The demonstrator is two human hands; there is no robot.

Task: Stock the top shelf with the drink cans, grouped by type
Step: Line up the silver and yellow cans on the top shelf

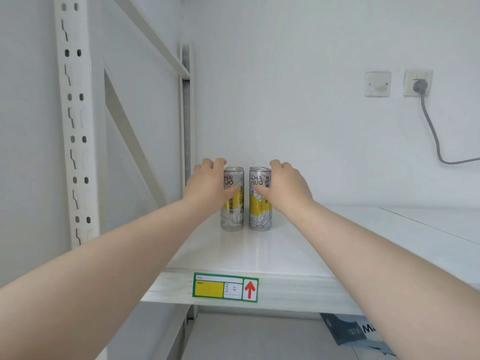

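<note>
- The two drink cans stand upright on the top shelf (pixel 285 250), toward 12 o'clock from its front edge and near the left rear corner. They are close together with a narrow gap between them.
- The left can (pixel 233 215) and the right can (pixel 260 216) carry the same silver-and-yellow "CHA HUO" print, so I judge them to be one type that belongs together.
- My left hand (pixel 211 184) wraps the left can from its 9 o'clock side. The fingers (pixel 217 162) curl over the upper rim and the thumb lies across the print.
- My right hand (pixel 287 187) mirrors it on the right can from 3 o'clock, with its fingers (pixel 276 163) hooked over the top and clamped on the body.
- A second rim may show behind each can, but I cannot tell whether more cans stand there.
- Handling, as I judge it: the tall, slim cans are stiff but thin-walled, smooth and somewhat slick. They will tip if pushed high up, and they have some weight if full.
- I'd take hold around the mid-body rather than the rim, squeeze gently to avoid denting, and slide them rather than lift them.
- A green and yellow shelf label (pixel 225 287) sits at 6 o'clock on the shelf lip, and a plugged wall socket (pixel 417 83) is at 2 o'clock.
</note>
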